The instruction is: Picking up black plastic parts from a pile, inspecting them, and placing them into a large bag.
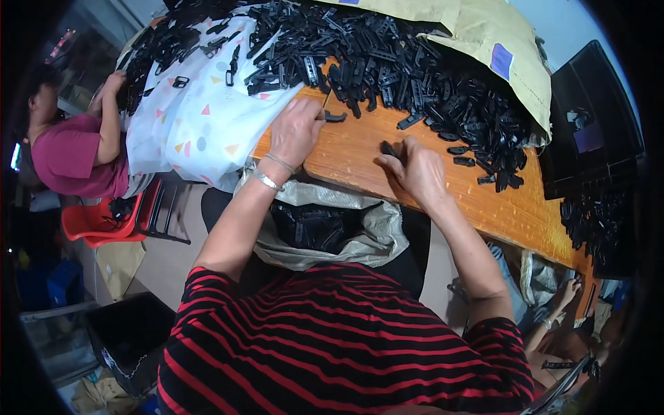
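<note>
My left hand (296, 128) is above the near edge of the wooden table, fingers closed on a small, curved black plastic piece (335, 117) that sticks out to the right. My right hand (420, 171) is pinched round another small black plastic piece (388, 148), mostly hidden by the fingers. Beyond both hands lies a wide heap of long, narrow black plastic pieces (373, 55). A woven sack (377, 232) hangs open at my lap below the table edge, with black pieces inside.
A white patterned plastic sheet (200, 131) covers the table's left part, where a person in a maroon top (69, 162) works. At right are a large paper bag (484, 34), a black bin (588, 117) and another person's arm (553, 318). A red chair (104, 225) stands left.
</note>
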{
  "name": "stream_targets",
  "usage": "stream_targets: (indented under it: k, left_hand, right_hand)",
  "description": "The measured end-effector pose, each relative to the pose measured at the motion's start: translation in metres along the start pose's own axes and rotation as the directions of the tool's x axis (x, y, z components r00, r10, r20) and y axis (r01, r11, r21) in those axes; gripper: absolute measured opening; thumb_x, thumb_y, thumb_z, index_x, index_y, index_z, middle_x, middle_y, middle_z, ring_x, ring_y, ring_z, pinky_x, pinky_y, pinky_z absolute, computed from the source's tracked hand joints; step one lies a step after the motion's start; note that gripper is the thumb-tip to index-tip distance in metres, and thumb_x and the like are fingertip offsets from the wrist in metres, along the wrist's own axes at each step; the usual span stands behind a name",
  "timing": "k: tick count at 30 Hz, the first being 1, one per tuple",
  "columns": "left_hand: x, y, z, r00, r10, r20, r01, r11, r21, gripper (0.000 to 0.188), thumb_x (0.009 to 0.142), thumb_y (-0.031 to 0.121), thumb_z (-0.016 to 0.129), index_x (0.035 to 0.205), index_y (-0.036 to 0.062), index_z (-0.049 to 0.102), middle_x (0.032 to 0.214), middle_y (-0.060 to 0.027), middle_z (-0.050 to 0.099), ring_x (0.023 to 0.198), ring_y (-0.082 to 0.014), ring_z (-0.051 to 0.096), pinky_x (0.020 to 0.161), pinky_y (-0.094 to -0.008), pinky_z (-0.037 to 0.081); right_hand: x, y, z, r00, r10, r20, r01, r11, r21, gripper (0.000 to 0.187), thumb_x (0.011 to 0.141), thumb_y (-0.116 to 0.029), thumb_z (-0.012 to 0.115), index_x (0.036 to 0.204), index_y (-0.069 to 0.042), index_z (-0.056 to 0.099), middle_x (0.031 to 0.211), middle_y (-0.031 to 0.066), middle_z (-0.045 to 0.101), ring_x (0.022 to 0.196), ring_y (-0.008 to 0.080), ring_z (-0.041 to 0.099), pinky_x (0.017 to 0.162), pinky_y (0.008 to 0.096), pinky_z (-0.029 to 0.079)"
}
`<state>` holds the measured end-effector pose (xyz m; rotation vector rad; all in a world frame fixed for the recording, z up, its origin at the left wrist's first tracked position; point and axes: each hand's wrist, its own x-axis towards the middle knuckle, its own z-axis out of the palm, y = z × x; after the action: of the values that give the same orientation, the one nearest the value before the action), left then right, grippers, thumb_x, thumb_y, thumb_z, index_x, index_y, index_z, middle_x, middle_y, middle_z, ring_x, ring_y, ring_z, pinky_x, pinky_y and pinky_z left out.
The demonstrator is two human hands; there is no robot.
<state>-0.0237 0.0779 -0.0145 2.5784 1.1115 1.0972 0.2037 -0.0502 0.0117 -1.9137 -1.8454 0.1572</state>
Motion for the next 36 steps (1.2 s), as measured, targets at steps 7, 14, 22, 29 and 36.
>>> stream_targets:
  k: [7,14,22,29,36]
  left_hand:
    - [-0.006,0.007,-0.006,1.0,-0.007,0.021,0.01,0.985,-0.172,0.018,0.074,0.005,0.074,0.085,0.0038,0.061,0.084,-0.0096,0.06,0.084,-0.0301,0.057,0.075,-0.0385,0.047]
    - [-0.007,0.001,-0.001,0.997,-0.025,0.066,0.028,0.998,-0.056,0.02,0.076,0.008,0.073,0.094,0.0043,0.064,0.092,-0.0089,0.061,0.091,-0.0299,0.055,0.079,-0.04,0.046]
    - [-0.01,0.006,-0.001,0.999,0.019,0.039,-0.013,0.987,-0.158,0.017,0.078,0.006,0.07,0.092,0.0036,0.062,0.084,-0.0111,0.06,0.083,-0.0315,0.057,0.074,-0.0393,0.046]
    - [-0.015,0.022,-0.007,0.975,-0.186,0.124,0.223,0.821,-0.525,0.016,0.082,-0.001,0.066,0.097,0.0032,0.061,0.085,-0.0066,0.062,0.073,-0.0164,0.062,0.063,-0.0268,0.049]
    - [-0.022,0.032,-0.01,0.896,-0.302,0.327,0.437,0.462,-0.771,0.016,0.086,-0.004,0.063,0.101,-0.0014,0.059,0.088,-0.0007,0.06,0.078,-0.0036,0.058,0.068,-0.0188,0.049]
  right_hand:
    - [0.006,0.013,-0.025,0.981,-0.185,0.06,0.177,0.978,0.114,0.014,0.087,-0.016,0.066,0.093,-0.005,0.062,0.083,0.0169,0.063,0.07,0.0378,0.063,0.062,0.0436,0.05]
    - [0.016,-0.008,-0.025,0.834,-0.495,0.244,0.472,0.869,0.152,0.035,0.081,-0.002,0.063,0.114,-0.013,0.063,0.109,0.0108,0.058,0.083,0.0334,0.064,0.068,0.0409,0.052]
    - [0.026,-0.015,-0.008,0.901,-0.275,0.335,0.285,0.958,0.019,0.028,0.083,-0.017,0.067,0.108,-0.007,0.063,0.09,0.0171,0.066,0.082,0.0349,0.065,0.069,0.044,0.051]
    - [0.018,0.002,-0.014,0.944,0.003,0.329,-0.035,0.995,0.092,0.026,0.084,-0.011,0.064,0.11,-0.007,0.063,0.092,0.0175,0.065,0.083,0.035,0.066,0.069,0.0439,0.051]
    - [0.015,0.009,-0.023,0.875,-0.412,0.254,0.418,0.908,0.031,0.035,0.079,-0.001,0.065,0.112,-0.01,0.064,0.102,0.0145,0.061,0.086,0.0339,0.065,0.071,0.042,0.053]
